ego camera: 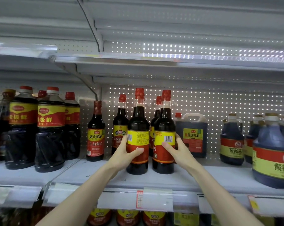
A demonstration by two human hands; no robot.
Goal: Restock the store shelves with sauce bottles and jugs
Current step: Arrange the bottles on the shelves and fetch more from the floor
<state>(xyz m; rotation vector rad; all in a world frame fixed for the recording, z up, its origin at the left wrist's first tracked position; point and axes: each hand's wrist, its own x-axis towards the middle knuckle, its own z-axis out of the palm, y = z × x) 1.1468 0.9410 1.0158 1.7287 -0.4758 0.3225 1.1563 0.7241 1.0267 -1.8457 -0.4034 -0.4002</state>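
Observation:
Two tall dark sauce bottles with red caps and yellow-red labels stand side by side on the middle shelf [82,173]. My left hand [125,154] grips the left bottle [138,128] around its label, thumb across the front. My right hand [178,150] grips the right bottle [164,128] the same way. Both bottles show their barcode side and rest upright on the shelf. Two more bottles of the same kind [120,124] stand just behind them.
A smaller soy bottle [95,132] stands to the left, with large dark bottles [50,128] beyond it. A square jug [192,134] stands right of my right hand, and round jugs [271,150] farther right. The upper shelf [170,62] overhangs close above the caps.

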